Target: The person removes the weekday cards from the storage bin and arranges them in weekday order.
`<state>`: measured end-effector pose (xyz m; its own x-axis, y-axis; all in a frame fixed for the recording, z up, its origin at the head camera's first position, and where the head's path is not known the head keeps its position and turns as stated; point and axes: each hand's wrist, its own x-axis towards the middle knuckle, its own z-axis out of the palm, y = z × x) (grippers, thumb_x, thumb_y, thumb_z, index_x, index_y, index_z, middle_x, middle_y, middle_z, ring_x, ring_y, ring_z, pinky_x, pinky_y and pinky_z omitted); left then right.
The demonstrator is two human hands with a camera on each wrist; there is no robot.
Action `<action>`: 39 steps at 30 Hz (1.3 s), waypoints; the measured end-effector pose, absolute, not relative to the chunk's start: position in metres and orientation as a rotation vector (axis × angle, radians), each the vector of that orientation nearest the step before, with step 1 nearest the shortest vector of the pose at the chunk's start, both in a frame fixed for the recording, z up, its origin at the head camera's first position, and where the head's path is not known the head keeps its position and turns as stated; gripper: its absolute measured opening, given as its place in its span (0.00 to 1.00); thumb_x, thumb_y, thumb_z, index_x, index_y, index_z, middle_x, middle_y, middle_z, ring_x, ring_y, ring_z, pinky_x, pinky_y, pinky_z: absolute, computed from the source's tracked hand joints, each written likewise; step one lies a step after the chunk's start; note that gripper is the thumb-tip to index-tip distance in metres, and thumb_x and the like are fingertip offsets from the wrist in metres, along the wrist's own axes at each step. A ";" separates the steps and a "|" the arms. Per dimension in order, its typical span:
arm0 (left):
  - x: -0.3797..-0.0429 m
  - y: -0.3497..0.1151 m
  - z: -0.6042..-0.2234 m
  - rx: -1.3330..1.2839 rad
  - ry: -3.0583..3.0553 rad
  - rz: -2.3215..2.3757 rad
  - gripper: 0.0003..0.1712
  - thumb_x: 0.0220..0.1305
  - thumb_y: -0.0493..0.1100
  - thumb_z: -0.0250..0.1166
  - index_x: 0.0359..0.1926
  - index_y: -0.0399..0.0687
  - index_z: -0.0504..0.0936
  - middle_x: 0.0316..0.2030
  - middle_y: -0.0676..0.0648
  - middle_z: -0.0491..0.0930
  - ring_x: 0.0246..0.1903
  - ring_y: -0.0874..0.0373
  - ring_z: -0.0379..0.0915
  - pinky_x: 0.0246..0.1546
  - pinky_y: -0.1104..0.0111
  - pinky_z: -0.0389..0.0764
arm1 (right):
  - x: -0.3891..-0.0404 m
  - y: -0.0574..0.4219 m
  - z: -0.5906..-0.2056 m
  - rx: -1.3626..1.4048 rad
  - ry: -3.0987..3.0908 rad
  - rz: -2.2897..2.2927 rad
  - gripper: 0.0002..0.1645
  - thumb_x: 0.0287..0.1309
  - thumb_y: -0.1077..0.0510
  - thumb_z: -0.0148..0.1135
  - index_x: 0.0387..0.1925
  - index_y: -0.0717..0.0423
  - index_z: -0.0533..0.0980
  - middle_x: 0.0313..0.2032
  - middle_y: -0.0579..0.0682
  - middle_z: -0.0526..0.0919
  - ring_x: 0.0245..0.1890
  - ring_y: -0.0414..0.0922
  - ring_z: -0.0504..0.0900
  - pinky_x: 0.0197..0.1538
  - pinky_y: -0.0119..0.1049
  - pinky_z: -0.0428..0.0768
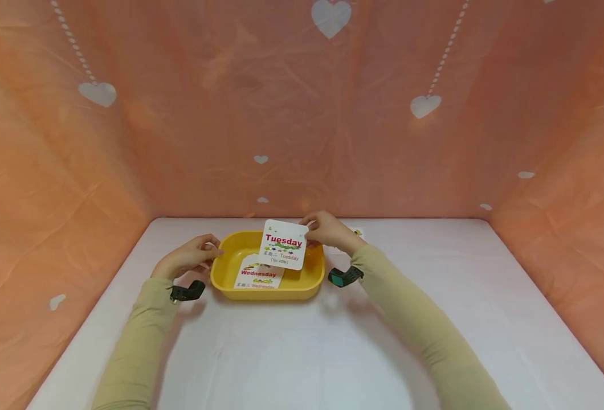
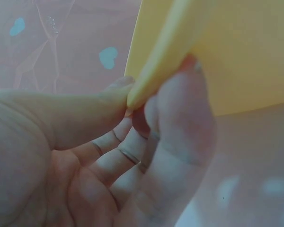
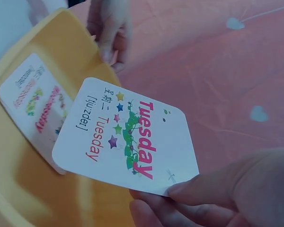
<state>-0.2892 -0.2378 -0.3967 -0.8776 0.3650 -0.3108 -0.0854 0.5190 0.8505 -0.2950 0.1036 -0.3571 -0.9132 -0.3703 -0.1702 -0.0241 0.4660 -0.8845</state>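
My right hand (image 1: 326, 230) pinches a white flashcard (image 3: 125, 135) printed "Tuesday" by its edge, thumb on the printed face. The card hangs over a yellow plastic basin (image 1: 266, 294), tilted above its right half. Inside the basin lies a "Wednesday" card (image 1: 258, 276), partly overlapped by the held one in the right wrist view. On the left side, my left hand (image 1: 191, 254) grips the basin's rim (image 2: 156, 59) between thumb and fingers.
Behind my right hand, another card (image 1: 357, 232) lies on the white table (image 1: 409, 239), mostly hidden. An orange-pink curtain (image 1: 302, 125) with white hearts encloses the table at the back and sides.
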 end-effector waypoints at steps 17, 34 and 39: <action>-0.289 -0.249 -0.394 0.273 2.302 1.293 0.18 0.71 0.42 0.55 0.53 0.34 0.63 0.38 0.39 0.75 0.33 0.51 0.74 0.34 0.61 0.79 | -0.289 0.158 -0.333 -0.220 2.437 -1.604 0.23 0.61 0.71 0.55 0.59 0.68 0.68 0.45 0.66 0.79 0.36 0.56 0.82 0.43 0.46 0.81; -0.285 -0.262 -0.391 0.209 2.330 1.288 0.18 0.71 0.42 0.55 0.52 0.34 0.63 0.36 0.41 0.75 0.32 0.51 0.74 0.33 0.63 0.78 | -0.297 0.230 -0.331 -0.140 2.483 -1.596 0.28 0.60 0.71 0.55 0.62 0.70 0.63 0.51 0.68 0.74 0.41 0.51 0.80 0.47 0.46 0.79; -0.285 -0.261 -0.392 0.215 2.326 1.299 0.18 0.71 0.42 0.54 0.53 0.33 0.63 0.38 0.39 0.75 0.32 0.51 0.75 0.34 0.62 0.79 | -0.299 0.249 -0.338 -0.131 2.486 -1.598 0.29 0.60 0.72 0.55 0.63 0.71 0.61 0.51 0.70 0.73 0.41 0.49 0.80 0.44 0.40 0.80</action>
<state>-0.2846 -0.2612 -0.3924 -0.8799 0.3519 -0.3192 -0.0873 0.5407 0.8366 -0.2987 0.2486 -0.3378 -0.9793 -0.1722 -0.1061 0.0250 0.4173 -0.9084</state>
